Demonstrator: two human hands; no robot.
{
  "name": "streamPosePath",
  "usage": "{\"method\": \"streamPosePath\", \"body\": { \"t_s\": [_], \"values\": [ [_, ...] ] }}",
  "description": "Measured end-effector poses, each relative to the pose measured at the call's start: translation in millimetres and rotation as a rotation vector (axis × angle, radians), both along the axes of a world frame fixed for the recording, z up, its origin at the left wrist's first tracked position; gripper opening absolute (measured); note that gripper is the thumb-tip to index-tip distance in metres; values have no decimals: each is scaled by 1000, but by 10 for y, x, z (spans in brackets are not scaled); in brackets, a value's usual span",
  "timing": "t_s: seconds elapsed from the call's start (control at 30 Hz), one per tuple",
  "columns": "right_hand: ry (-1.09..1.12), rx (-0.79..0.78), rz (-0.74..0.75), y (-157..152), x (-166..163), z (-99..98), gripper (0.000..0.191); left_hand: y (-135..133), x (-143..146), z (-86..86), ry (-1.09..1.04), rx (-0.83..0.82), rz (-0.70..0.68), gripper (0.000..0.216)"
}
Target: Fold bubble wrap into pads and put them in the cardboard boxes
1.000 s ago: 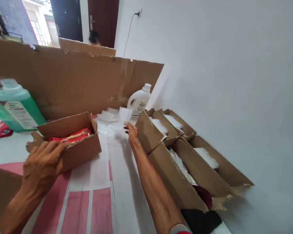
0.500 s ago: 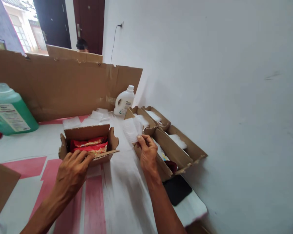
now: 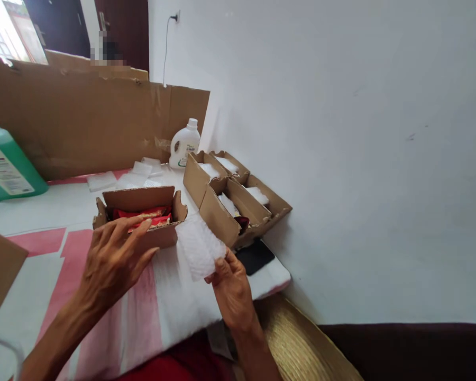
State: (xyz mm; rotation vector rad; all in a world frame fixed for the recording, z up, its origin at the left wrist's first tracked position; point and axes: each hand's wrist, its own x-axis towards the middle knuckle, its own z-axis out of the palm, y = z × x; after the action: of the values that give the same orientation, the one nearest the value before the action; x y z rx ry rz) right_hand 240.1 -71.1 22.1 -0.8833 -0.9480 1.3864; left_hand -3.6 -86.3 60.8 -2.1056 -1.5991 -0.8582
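Green jug (image 3: 8, 164): far L on surface (image 3: 31, 219), partly cut off by view edge.
L hand (image 3: 113, 259): yours, open, fingers loosely spread, thumb apart, no grip; it's over near edge of small box, contact can't tell.
Loose wrap pcs (image 3: 133, 180): lying behind small box, nr cardboard panel (image 3: 83, 121).
Small box (image 3: 138, 198): open-topped, in front of you, w/ red packets (image 3: 164, 219) inside.
White bottle (image 3: 185, 147): upright, just behind box group.
Wrap sheet (image 3: 198, 246): off surface, btwn small box & box group, held by its R edge.
R hand (image 3: 234, 288): yours, closed, thumb & fingers pinching wrap sheet.
Box group (image 3: 218, 217): open-topped, side by side, w/ white wrap inside.
Black item (image 3: 256, 257): flat, nr surface corner.
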Motion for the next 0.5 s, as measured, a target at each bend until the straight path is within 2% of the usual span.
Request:
{"method": "streamPosePath", "body": {
  "t_s": [0.07, 0.1, 0.23, 0.3, 0.37, 0.5],
  "values": [
    [-124, 94, 9, -128, -7, -70, 38, -209, 126, -2, -251, -12, 1, 32],
    [-207, 148, 16, -179, -21, -102, 38, -306, 189, -31, -393, -76, 1, 29],
    [-521, 361, 91, -325, -139, -184, 36, -546, 365, -312, -910, -548, -12, 42],
    [-565, 430, 164, -372, -205, -211, 38, -593, 377, -490, -1085, -678, 16, 45],
    [-531, 394, 234, -407, -248, -248, 38, -643, 336, -644, -1234, -731, 35, 45],
    [-341, 120, 288, -433, -256, -400, 28, -808, 155, -833, -1563, -880, -84, 37]
  ]
}}
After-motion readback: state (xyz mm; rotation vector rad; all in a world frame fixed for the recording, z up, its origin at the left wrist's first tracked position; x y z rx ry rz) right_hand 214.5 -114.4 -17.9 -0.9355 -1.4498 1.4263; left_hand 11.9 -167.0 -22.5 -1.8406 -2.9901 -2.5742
